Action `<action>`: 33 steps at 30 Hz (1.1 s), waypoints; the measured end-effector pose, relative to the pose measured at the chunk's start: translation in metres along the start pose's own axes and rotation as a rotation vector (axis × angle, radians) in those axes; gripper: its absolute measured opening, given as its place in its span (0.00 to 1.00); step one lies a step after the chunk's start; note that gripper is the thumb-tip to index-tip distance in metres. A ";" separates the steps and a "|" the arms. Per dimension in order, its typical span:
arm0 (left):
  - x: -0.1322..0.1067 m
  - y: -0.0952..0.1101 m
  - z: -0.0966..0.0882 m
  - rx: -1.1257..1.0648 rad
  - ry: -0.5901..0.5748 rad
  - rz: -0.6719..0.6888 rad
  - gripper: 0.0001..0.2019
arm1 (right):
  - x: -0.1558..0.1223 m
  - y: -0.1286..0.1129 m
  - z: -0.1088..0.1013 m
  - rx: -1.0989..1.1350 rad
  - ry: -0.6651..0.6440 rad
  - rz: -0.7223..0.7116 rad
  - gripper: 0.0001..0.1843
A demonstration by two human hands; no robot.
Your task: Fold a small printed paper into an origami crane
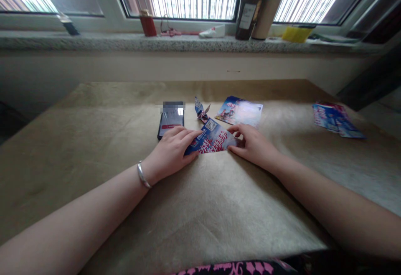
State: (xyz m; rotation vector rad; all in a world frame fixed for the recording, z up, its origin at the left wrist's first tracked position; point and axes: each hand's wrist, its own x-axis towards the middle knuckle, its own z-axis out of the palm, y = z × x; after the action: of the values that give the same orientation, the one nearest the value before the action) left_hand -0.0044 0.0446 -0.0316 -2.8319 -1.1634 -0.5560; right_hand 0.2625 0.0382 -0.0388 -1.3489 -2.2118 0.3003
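Observation:
A folded sheet of blue printed paper, with a QR code and red-and-white lettering, lies on the table between my hands. My left hand, with a silver bracelet at the wrist, grips its left corner between thumb and fingers. At the right corner, my right hand pinches the paper between thumb and fingertips. Just behind the sheet stands a small folded paper crane of similar print. A phone with its screen lit lies beyond my left hand. Behind my right hand is a stack of printed paper squares.
More printed paper strips lie at the table's right side. The table has a tan cover and reaches the wall below a stone sill. On the sill stand a red box, a dark lidded container and a yellow item.

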 end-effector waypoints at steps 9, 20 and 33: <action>0.001 0.000 -0.001 -0.125 -0.011 -0.011 0.27 | 0.001 0.000 0.000 0.081 0.064 0.016 0.10; -0.002 -0.005 0.005 -0.502 0.028 -0.106 0.26 | -0.001 0.002 0.003 0.260 0.074 0.060 0.10; -0.002 -0.002 -0.009 -0.511 -0.134 -0.224 0.17 | -0.003 0.004 -0.006 0.337 -0.030 -0.117 0.05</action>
State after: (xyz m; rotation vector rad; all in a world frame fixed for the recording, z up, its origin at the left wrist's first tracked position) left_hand -0.0100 0.0437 -0.0244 -3.2153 -1.5763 -0.7860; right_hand 0.2696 0.0368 -0.0361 -1.0363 -2.1352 0.6224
